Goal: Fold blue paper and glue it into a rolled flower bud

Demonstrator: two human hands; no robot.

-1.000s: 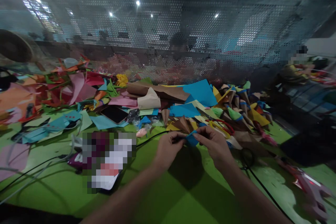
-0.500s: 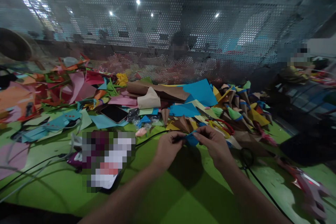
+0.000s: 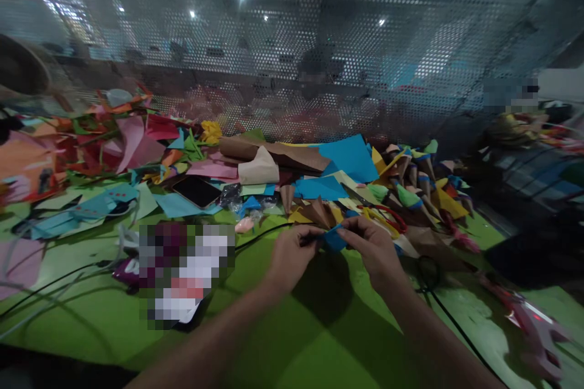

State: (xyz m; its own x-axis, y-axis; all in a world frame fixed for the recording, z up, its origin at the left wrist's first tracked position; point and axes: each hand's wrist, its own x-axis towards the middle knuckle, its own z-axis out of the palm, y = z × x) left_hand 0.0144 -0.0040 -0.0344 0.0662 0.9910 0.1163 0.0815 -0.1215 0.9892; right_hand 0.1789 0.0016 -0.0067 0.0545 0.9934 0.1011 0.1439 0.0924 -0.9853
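A small piece of blue paper [image 3: 335, 239] is held between my two hands, low over the green table [image 3: 292, 340]. My left hand [image 3: 294, 252] pinches its left side, thumb and fingertips together. From the right, my right hand [image 3: 371, 246] grips the upper right edge between thumb and forefinger. The paper looks folded or curled, but its exact shape is too small to tell. Just beyond my hands lie folded brown paper pieces [image 3: 317, 213] and scissors with red and yellow handles [image 3: 395, 219].
Coloured paper scraps [image 3: 137, 140] are heaped at the back left. Several paper cones [image 3: 413, 176] stand back right. A dark phone [image 3: 197, 191] and a blurred-out packet [image 3: 191, 273] lie left. A pink glue gun [image 3: 533, 328] with a black cable lies right. Perforated metal panel [image 3: 274, 61] behind.
The blue paper has turned slightly between my fingers and shows a little more of its face. Both hands keep their pinch. The camera view has shifted slightly.
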